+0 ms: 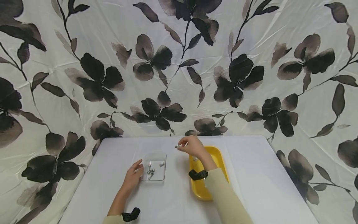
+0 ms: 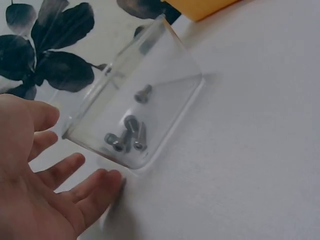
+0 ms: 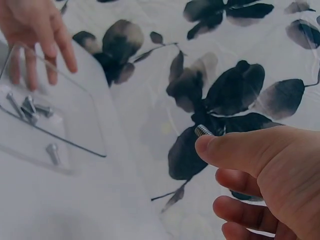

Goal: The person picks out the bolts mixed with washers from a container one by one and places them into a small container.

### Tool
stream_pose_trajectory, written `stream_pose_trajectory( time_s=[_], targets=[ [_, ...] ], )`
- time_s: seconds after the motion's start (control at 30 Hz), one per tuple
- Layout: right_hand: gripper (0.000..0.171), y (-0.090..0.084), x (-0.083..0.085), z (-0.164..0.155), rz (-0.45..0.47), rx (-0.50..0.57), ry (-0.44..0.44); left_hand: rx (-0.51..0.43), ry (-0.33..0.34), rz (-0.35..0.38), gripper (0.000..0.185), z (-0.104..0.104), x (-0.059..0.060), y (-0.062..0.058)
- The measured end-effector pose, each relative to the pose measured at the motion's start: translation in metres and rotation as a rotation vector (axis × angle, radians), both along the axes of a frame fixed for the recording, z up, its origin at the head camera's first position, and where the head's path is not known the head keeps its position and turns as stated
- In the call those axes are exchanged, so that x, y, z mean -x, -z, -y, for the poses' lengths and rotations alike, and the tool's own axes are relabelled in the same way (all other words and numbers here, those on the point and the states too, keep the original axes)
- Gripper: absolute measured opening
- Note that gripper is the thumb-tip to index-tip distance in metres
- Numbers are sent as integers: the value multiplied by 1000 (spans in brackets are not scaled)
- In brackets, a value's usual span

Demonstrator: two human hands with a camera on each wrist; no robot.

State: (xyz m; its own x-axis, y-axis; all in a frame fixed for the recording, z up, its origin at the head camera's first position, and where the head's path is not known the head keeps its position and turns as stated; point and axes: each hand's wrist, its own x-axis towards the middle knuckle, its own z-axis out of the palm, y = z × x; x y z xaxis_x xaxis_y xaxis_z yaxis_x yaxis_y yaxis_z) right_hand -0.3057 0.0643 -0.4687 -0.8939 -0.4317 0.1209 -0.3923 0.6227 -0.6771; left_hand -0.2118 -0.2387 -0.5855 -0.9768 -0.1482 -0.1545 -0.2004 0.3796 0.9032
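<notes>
A clear plastic box (image 1: pixel 153 166) (image 2: pixel 150 90) (image 3: pixel 65 120) sits on the white table and holds several small metal bolts (image 1: pixel 151 170) (image 2: pixel 126 136) (image 3: pixel 27 107). My left hand (image 1: pixel 133 177) (image 2: pixel 45 190) (image 3: pixel 35 30) rests open against the box's left side, fingers straight. My right hand (image 1: pixel 191 147) (image 3: pixel 260 175) hovers above the table between the box and a yellow tray (image 1: pixel 216 155), pinching one bolt (image 1: pixel 177 146) (image 3: pixel 203 131) between thumb and fingertips.
The white table (image 1: pixel 265 174) stands against a floral cloth backdrop (image 1: pixel 179 62). A small metal piece (image 1: pixel 195 159) lies in the yellow tray under my right wrist. Both wrists carry black straps.
</notes>
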Motion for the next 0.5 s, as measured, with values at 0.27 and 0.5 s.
stream_pose_trajectory(
  time_s=[0.27,0.5],
  targets=[
    [9,6,-2,11,28,53,-11,-54,3,41,51,-3,1,12],
    [9,10,0,24,35,52,-38,-62,12,53,51,-2,2,12]
  ],
)
